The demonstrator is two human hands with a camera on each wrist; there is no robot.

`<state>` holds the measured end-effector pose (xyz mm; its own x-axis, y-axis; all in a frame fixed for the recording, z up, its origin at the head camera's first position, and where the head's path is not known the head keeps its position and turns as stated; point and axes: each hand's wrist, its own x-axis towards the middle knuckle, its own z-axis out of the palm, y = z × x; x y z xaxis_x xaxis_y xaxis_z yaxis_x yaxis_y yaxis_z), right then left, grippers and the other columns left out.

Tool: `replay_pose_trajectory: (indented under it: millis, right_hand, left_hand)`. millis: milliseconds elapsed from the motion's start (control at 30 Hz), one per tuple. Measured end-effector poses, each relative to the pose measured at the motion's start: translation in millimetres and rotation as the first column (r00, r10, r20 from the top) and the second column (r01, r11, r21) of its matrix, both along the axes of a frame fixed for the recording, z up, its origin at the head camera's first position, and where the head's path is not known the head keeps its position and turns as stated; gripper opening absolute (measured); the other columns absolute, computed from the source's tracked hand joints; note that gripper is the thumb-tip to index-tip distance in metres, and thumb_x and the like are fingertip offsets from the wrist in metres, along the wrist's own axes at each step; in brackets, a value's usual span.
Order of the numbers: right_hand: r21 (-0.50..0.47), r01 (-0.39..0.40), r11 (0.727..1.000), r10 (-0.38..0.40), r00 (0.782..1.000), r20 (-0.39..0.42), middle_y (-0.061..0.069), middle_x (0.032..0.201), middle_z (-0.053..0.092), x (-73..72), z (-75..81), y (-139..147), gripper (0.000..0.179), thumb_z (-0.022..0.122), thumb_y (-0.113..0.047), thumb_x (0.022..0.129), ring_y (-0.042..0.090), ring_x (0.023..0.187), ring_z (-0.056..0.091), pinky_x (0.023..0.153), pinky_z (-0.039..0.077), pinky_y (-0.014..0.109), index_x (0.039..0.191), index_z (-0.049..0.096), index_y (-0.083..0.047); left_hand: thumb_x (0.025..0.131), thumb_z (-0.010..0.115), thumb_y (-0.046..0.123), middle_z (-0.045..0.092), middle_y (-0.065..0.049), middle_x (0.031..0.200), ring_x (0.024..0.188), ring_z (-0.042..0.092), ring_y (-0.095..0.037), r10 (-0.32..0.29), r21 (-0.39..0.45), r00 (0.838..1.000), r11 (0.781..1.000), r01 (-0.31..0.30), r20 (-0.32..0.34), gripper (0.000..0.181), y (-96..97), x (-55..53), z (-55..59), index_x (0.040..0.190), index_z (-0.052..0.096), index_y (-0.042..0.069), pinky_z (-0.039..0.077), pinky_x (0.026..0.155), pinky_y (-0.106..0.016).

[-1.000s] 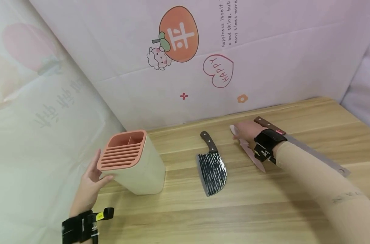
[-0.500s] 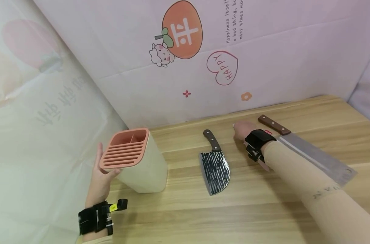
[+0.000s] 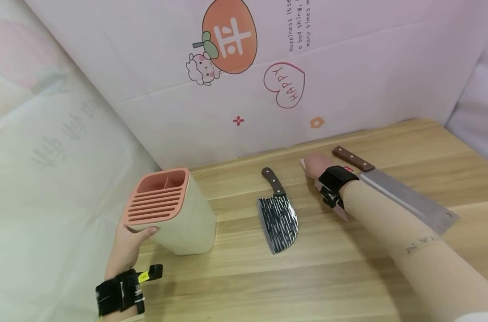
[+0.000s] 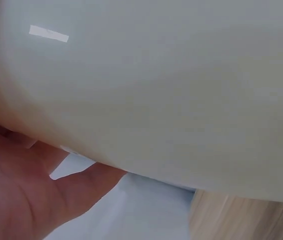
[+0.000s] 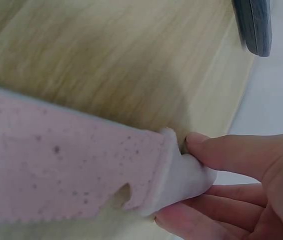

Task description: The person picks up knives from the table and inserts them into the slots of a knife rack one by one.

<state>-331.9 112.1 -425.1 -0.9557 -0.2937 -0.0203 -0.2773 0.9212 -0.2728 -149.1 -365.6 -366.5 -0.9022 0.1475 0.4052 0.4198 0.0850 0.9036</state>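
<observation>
My left hand (image 3: 125, 250) holds the cream knife block (image 3: 191, 219) by its upper end, thumb on the near side and the other fingers hidden behind it. In the left wrist view its pale wall (image 4: 146, 90) fills most of the picture. The block's orange top has several slots and a divided opening. At the right, my right hand (image 3: 317, 164) pinches the whitish handle (image 5: 181, 177) of a kitchen knife with a pink speckled blade (image 5: 71, 155). From the head, my wrist covers most of that blade. Whether the knife touches the table is unclear.
Between the hands lies a cleaver (image 3: 278, 221) with a black-and-silver patterned blade. A large brown-handled cleaver (image 3: 405, 197) lies beside my right forearm. The wooden table (image 3: 236, 281) meets a printed cloth (image 3: 167, 120) at its back and left.
My right hand and wrist have turned over the pink knife, hiding more of its blade. The left fingertips that showed beside the block are now behind it. The view has shifted slightly.
</observation>
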Motion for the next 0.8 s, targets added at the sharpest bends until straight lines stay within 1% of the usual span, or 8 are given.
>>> replay_pose_trajectory:
  millis: [100,200,233,333,433,500,633,800]
  right_hand:
    - [-0.009,-0.021,1.000,0.021,1.000,-0.001,0.018,0.083,0.060,-0.3,2.5,0.1,0.021,0.049,-0.007,0.094,0.030,0.072,0.053,0.068,0.049,0.044,0.077,0.057,0.001]
    - [-0.034,-0.029,0.999,0.029,0.999,0.013,0.016,0.082,0.058,0.0,4.2,5.0,0.023,0.048,-0.009,0.096,0.030,0.073,0.053,0.068,0.047,0.042,0.077,0.056,-0.001]
    - [-0.054,-0.029,0.998,0.030,0.999,0.019,0.015,0.082,0.058,0.8,5.7,6.2,0.020,0.049,-0.008,0.094,0.030,0.073,0.052,0.068,0.046,0.041,0.077,0.056,-0.001]
    - [-0.105,-0.045,0.994,0.048,0.998,0.029,0.014,0.083,0.059,3.9,13.7,8.8,0.012,0.056,-0.004,0.087,0.029,0.073,0.052,0.066,0.045,0.040,0.075,0.057,-0.003]
    - [-0.105,-0.062,0.993,0.064,0.998,0.015,0.012,0.081,0.059,7.7,26.2,12.3,0.007,0.062,0.001,0.077,0.028,0.071,0.051,0.064,0.045,0.039,0.073,0.058,-0.003]
    - [-0.080,-0.069,0.994,0.069,0.998,0.002,0.011,0.077,0.059,10.6,35.5,13.3,0.008,0.064,0.000,0.074,0.027,0.068,0.051,0.060,0.045,0.038,0.071,0.057,-0.003]
    - [-0.113,-0.051,0.992,0.053,0.998,0.015,0.011,0.074,0.057,17.2,55.4,12.6,0.010,0.067,-0.002,0.077,0.026,0.066,0.051,0.059,0.046,0.037,0.078,0.058,0.002]
    - [-0.194,-0.018,0.981,0.031,0.998,0.060,0.015,0.087,0.061,23.4,78.5,7.5,0.022,0.069,-0.005,0.084,0.027,0.076,0.056,0.065,0.050,0.039,0.099,0.058,0.007]
  left_hand:
    - [0.079,0.060,-0.026,0.036,-0.014,0.147,0.128,0.041,-0.023,-0.004,0.015,1.000,1.000,0.003,0.022,0.090,-2.0,1.8,1.4,0.153,0.020,0.007,0.043,0.100,-0.023]
    - [0.080,0.061,-0.024,0.038,-0.014,0.145,0.126,0.044,-0.022,0.000,0.020,0.999,1.000,-0.001,0.050,0.089,-2.3,1.6,1.9,0.153,0.021,0.008,0.044,0.100,-0.025]
    - [0.081,0.061,-0.024,0.038,-0.014,0.144,0.125,0.044,-0.022,0.003,0.019,0.998,1.000,-0.004,0.056,0.088,-2.5,2.0,1.9,0.153,0.021,0.008,0.044,0.099,-0.025]
    - [0.082,0.060,-0.023,0.036,-0.014,0.146,0.127,0.042,-0.022,0.015,0.011,0.998,1.000,-0.016,0.064,0.088,-2.4,2.8,1.9,0.153,0.020,0.009,0.043,0.101,-0.024]
    - [0.082,0.059,-0.023,0.036,-0.013,0.146,0.127,0.042,-0.021,0.031,0.002,0.997,1.000,-0.031,0.073,0.087,-1.3,3.9,0.7,0.153,0.020,0.010,0.042,0.101,-0.023]
    - [0.082,0.058,-0.023,0.037,-0.013,0.146,0.127,0.043,-0.021,0.034,0.001,0.996,0.999,-0.035,0.079,0.087,-1.7,4.9,-0.4,0.153,0.020,0.010,0.043,0.101,-0.023]
    - [0.083,0.058,-0.023,0.039,-0.012,0.144,0.125,0.044,-0.020,0.038,-0.012,0.997,0.999,-0.038,0.072,0.085,-3.3,7.1,-2.9,0.153,0.020,0.008,0.043,0.100,-0.023]
    - [0.083,0.058,-0.022,0.040,-0.013,0.143,0.125,0.043,-0.021,0.028,-0.023,0.998,0.999,-0.027,0.049,0.084,-4.2,6.8,-2.0,0.153,0.021,0.007,0.043,0.100,-0.023]
